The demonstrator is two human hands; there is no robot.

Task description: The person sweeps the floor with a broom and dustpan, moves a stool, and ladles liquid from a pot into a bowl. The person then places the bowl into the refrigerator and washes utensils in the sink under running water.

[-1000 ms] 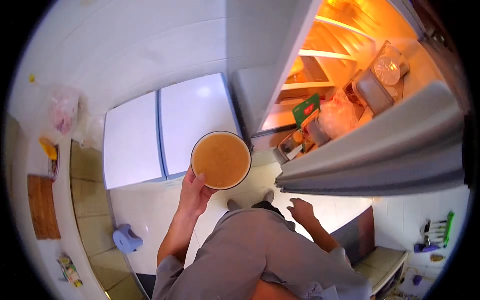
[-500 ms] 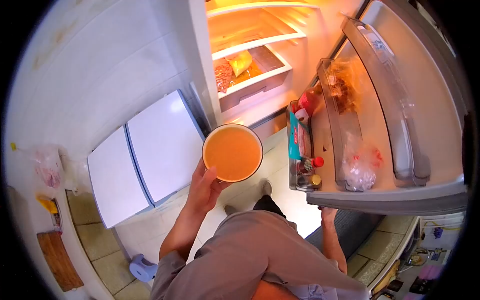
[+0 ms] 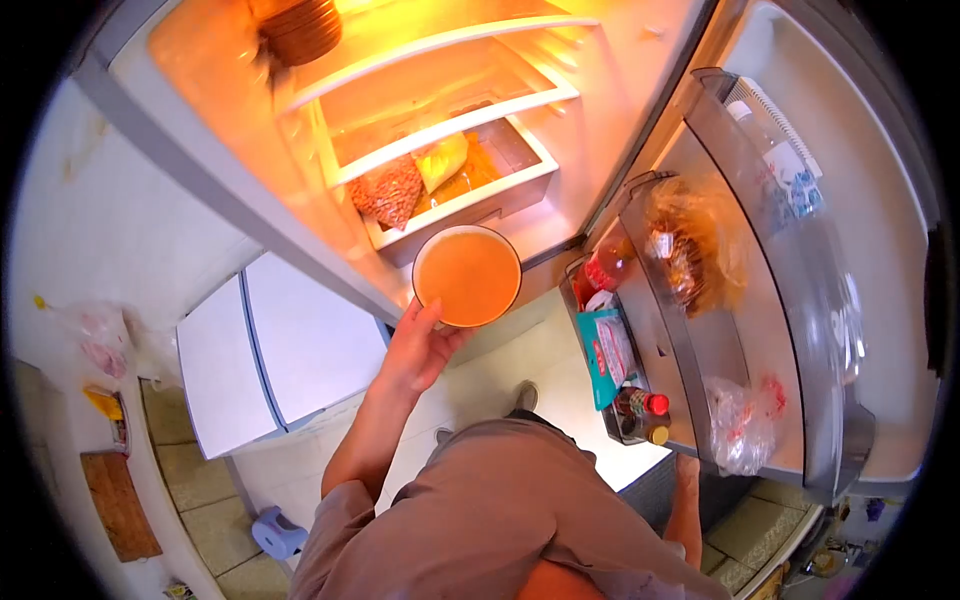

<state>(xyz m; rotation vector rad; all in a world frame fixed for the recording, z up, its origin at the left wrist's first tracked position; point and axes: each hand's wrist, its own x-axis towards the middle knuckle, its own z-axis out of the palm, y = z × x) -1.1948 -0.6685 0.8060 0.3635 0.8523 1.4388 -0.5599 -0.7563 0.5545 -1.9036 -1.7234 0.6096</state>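
A round, dark-rimmed bowl (image 3: 468, 277) with a smooth orange content is held level by my left hand (image 3: 418, 348), thumb at the rim and fingers beneath. It hovers before the open refrigerator, just below the pulled-out drawer (image 3: 515, 205). In that drawer lie a bag of reddish pieces (image 3: 390, 192) and a yellow packet (image 3: 441, 161). My right hand (image 3: 687, 467) is at the lower edge of the open refrigerator door (image 3: 905, 380); its fingers are hidden behind the door.
Door shelves carry a red-capped bottle (image 3: 652, 404), a teal packet (image 3: 603, 365) and plastic bags (image 3: 742, 425). A brown ribbed container (image 3: 300, 32) stands on an upper shelf. To the left are a white two-panel top (image 3: 320, 335) and a blue stool (image 3: 278, 533).
My view has shifted closer to the refrigerator, showing more of its inside. The bowl in my left hand is now nearer the drawer. My right hand appears lower and further right beside the door.
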